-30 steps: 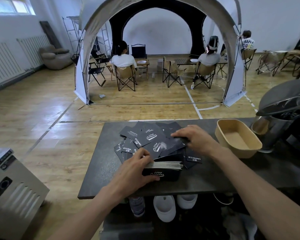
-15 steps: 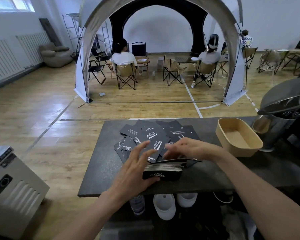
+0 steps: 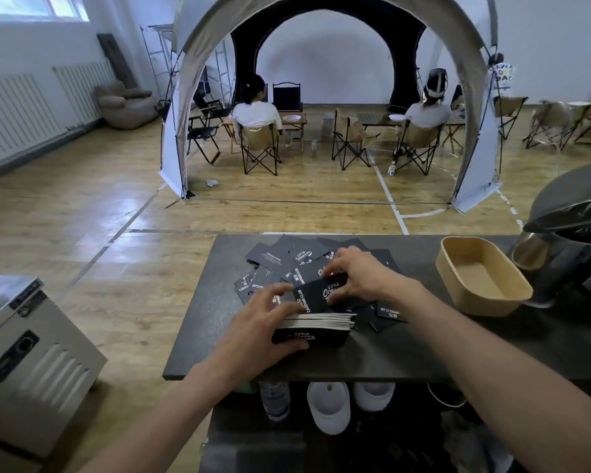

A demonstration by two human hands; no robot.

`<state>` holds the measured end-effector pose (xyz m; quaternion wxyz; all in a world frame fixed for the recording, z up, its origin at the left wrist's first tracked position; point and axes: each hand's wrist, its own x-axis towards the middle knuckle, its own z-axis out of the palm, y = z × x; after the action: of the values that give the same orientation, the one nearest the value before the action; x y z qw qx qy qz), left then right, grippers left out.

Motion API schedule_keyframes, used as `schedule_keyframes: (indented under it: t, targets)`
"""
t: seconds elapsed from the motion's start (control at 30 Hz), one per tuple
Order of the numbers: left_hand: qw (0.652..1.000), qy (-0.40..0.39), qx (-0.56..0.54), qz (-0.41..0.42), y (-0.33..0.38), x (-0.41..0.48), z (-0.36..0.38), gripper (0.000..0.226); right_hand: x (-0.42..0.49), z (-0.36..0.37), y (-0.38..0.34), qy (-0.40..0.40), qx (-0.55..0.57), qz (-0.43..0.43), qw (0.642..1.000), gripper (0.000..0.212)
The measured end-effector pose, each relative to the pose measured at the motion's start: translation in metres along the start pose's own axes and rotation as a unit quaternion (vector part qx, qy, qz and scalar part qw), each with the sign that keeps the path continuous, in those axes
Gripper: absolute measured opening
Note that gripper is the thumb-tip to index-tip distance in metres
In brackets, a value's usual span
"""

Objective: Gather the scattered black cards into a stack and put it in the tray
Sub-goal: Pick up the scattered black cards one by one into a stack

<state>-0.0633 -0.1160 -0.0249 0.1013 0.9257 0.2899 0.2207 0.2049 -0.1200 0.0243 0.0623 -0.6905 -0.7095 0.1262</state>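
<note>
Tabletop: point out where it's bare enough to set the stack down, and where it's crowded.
Bare: the table's left strip, between its left edge and the scattered cards; the near strip between the stack and the front edge; the gap between cards and tray. The tray is empty. Crowded: the centre, under both hands.

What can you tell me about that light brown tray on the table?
The tray is a pale tan, rounded-rectangle tub with tall sloping walls; it looks like wood or pressed fibre. It stands upright and empty on the dark table, right of the scattered black cards, near a metal pot. Neither hand touches it.
</note>
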Motion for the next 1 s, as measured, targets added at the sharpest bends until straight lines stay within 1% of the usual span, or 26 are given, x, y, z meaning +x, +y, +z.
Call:
schedule_keyframes:
  t: [0.07, 0.1, 0.13, 0.17, 0.2, 0.23, 0.27, 0.3, 0.33, 0.37, 0.4, 0.43, 0.5, 0.57, 0.6, 0.63, 0.7, 0.73, 0.77, 0.8, 0.87, 0.9, 0.93, 0.97, 1.0]
  targets:
    - [1.0, -0.001, -0.005, -0.02, 0.002, 0.002, 0.001, 0.08, -0.005, -0.005, 0.001, 0.013, 0.095, -0.008, 0.995, 0.028]
    - [1.0, 0.002, -0.009, -0.022, 0.003, 0.003, 0.0, 0.087, -0.01, -0.01, 0.0, -0.005, 0.142, -0.014, 0.99, 0.017]
    - [1.0, 0.001, -0.015, -0.023, 0.004, 0.004, 0.0, 0.09, -0.015, -0.015, -0.002, -0.044, 0.177, -0.022, 0.983, 0.012]
    - [0.999, -0.002, -0.021, -0.026, 0.005, 0.005, 0.0, 0.089, -0.02, -0.02, -0.005, -0.095, 0.192, -0.031, 0.976, 0.012]
    - [0.999, -0.005, -0.025, -0.029, 0.005, 0.005, 0.0, 0.082, -0.023, -0.023, -0.008, -0.14, 0.207, -0.035, 0.968, 0.015]
    - [0.999, -0.006, -0.021, -0.025, 0.005, 0.005, -0.001, 0.072, -0.021, -0.023, -0.008, -0.146, 0.221, -0.027, 0.964, 0.018]
    - [1.0, -0.006, -0.01, -0.016, 0.005, 0.005, -0.001, 0.062, -0.015, -0.021, -0.005, -0.111, 0.241, -0.009, 0.964, 0.02]
    - [1.0, -0.01, -0.001, -0.011, 0.005, 0.005, -0.002, 0.055, -0.007, -0.018, -0.001, -0.053, 0.231, 0.017, 0.971, 0.025]
    - [1.0, -0.016, 0.003, -0.009, 0.005, 0.005, -0.002, 0.053, 0.001, -0.014, 0.004, -0.003, 0.185, 0.036, 0.982, 0.037]
    - [1.0, -0.022, 0.005, -0.007, 0.005, 0.005, -0.002, 0.053, 0.007, -0.01, 0.007, 0.017, 0.114, 0.045, 0.992, 0.052]
    - [1.0, -0.024, 0.005, -0.006, 0.004, 0.006, -0.002, 0.054, 0.009, -0.007, 0.007, 0.016, 0.065, 0.049, 0.997, 0.064]
    - [1.0, -0.024, 0.005, -0.004, 0.002, 0.006, -0.002, 0.055, 0.009, -0.003, 0.006, 0.01, 0.045, 0.05, 0.998, 0.071]
    - [1.0, -0.022, 0.005, -0.005, 0.0, 0.008, -0.002, 0.053, 0.007, 0.0, 0.008, 0.013, 0.059, 0.056, 0.997, 0.074]
    - [1.0, -0.019, 0.003, -0.003, 0.0, 0.009, -0.001, 0.05, 0.005, 0.0, 0.01, 0.033, 0.061, 0.07, 0.995, 0.075]
    - [1.0, -0.017, 0.002, 0.0, -0.001, 0.009, 0.0, 0.049, 0.004, 0.0, 0.012, 0.048, 0.065, 0.076, 0.994, 0.073]
    - [1.0, -0.012, 0.003, 0.005, -0.002, 0.008, 0.002, 0.049, 0.002, 0.0, 0.013, 0.068, 0.079, 0.077, 0.992, 0.068]
    - [1.0, 0.004, 0.006, 0.011, -0.004, 0.008, 0.005, 0.049, -0.004, -0.002, 0.016, 0.11, 0.17, 0.068, 0.977, 0.042]
    - [1.0, 0.009, 0.009, 0.015, -0.005, 0.008, 0.006, 0.047, -0.009, -0.004, 0.015, 0.112, 0.233, 0.063, 0.964, 0.028]
    - [1.0, 0.012, 0.011, 0.02, -0.005, 0.009, 0.006, 0.046, -0.016, -0.007, 0.013, 0.09, 0.28, 0.054, 0.954, 0.019]
    - [1.0, 0.012, 0.01, 0.024, -0.004, 0.009, 0.004, 0.046, -0.024, -0.01, 0.008, 0.05, 0.301, 0.04, 0.951, 0.014]
    - [1.0, -0.004, -0.024, 0.014, 0.001, 0.01, 0.001, 0.052, -0.04, -0.014, -0.003, -0.061, 0.308, 0.007, 0.949, 0.014]
    - [0.999, -0.018, -0.048, -0.008, 0.004, 0.01, -0.001, 0.058, -0.045, -0.013, -0.004, -0.104, 0.318, -0.006, 0.942, 0.017]
    - [0.997, -0.031, -0.066, -0.033, 0.007, 0.011, -0.002, 0.063, -0.048, -0.014, -0.002, -0.115, 0.342, 0.0, 0.932, 0.02]
    - [0.996, -0.037, -0.07, -0.046, 0.009, 0.011, -0.002, 0.066, -0.048, -0.015, 0.004, -0.09, 0.362, 0.016, 0.928, 0.021]
    - [0.996, -0.035, -0.064, -0.043, 0.011, 0.011, -0.002, 0.066, -0.045, -0.016, 0.013, -0.035, 0.344, 0.037, 0.937, 0.02]
